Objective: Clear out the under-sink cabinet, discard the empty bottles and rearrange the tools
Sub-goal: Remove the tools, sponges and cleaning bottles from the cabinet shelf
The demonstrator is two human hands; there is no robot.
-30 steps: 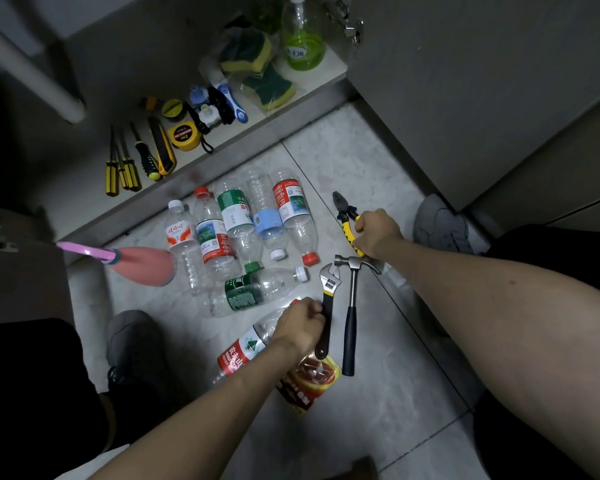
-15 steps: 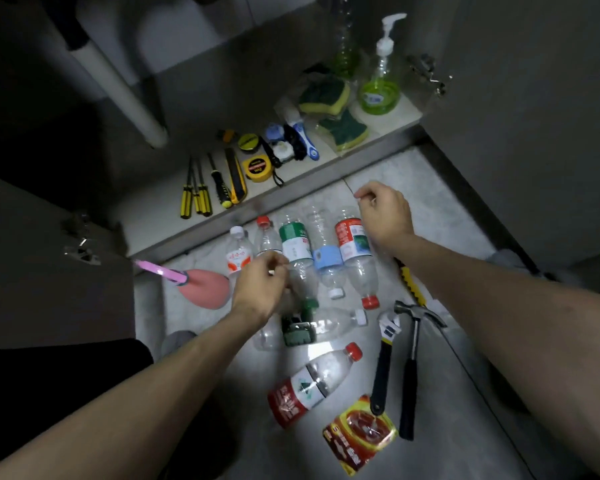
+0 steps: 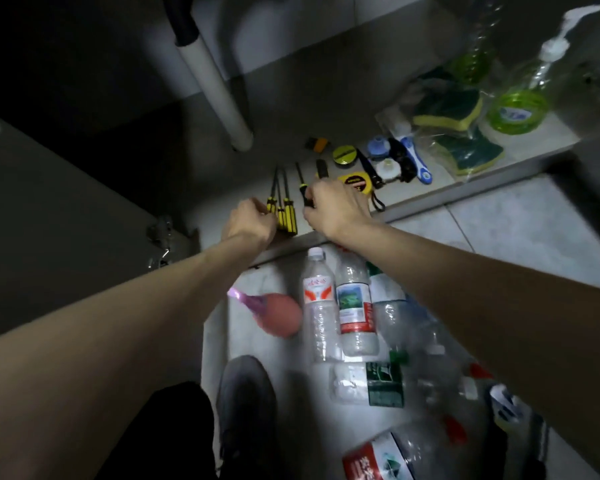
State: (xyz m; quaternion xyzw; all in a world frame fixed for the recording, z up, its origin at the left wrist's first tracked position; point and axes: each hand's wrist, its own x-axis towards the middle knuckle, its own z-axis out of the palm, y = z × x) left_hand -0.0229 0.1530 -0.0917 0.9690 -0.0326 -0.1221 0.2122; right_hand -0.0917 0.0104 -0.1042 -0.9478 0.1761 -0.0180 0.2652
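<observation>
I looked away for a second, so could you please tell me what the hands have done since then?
Both hands left the floor tools and reached to the cabinet floor: the left hand now touches the yellow screwdrivers, the right hand grips a black-handled one. The empty bottles stayed put.

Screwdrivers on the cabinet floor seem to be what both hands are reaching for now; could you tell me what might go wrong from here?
1. The yellow-handled screwdrivers lie near the cabinet floor's front edge; a nudge from the left hand could roll them off onto the floor.
2. The right hand sits close to the tape measure and may knock it.
3. Empty bottles crowd the floor beneath both arms, so pulling back may scatter them.
</observation>
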